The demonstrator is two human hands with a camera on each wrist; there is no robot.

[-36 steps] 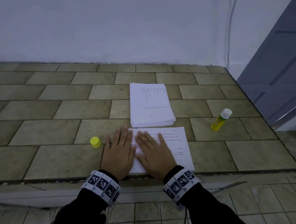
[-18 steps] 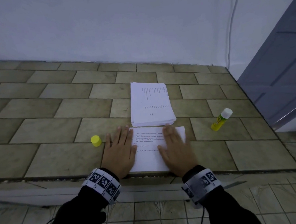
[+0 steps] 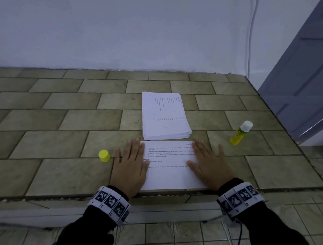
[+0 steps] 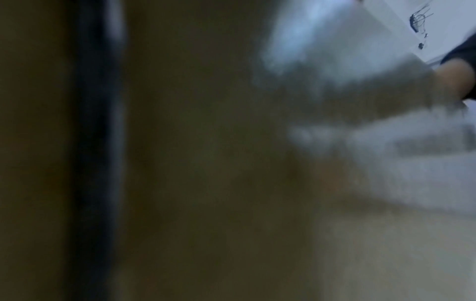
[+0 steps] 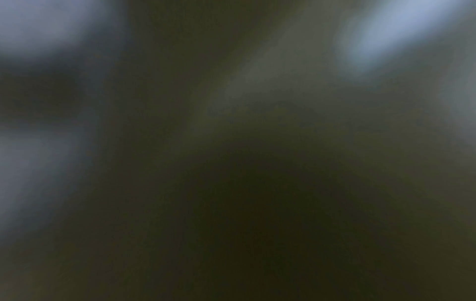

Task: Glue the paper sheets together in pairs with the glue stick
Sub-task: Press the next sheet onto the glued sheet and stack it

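Observation:
A printed paper sheet (image 3: 168, 170) lies flat at the near edge of the tiled counter. My left hand (image 3: 130, 162) lies flat with straight fingers at the sheet's left edge, mostly on the tiles. My right hand (image 3: 209, 161) presses flat on the sheet's right edge. A stack of paper sheets (image 3: 165, 116) sits just behind it. The yellow glue stick (image 3: 240, 133), white end up and uncapped, leans at the right. Its yellow cap (image 3: 104, 156) stands left of my left hand. Both wrist views are dark and blurred.
The tiled counter (image 3: 55, 143) ends in a front edge just under my wrists and a right edge near the glue stick. A white wall runs along the back, with a grey door (image 3: 304, 73) at the right.
My right hand has slid rightward across the sheet, from beside the left hand to the sheet's right edge. The left hand has stayed at the left edge.

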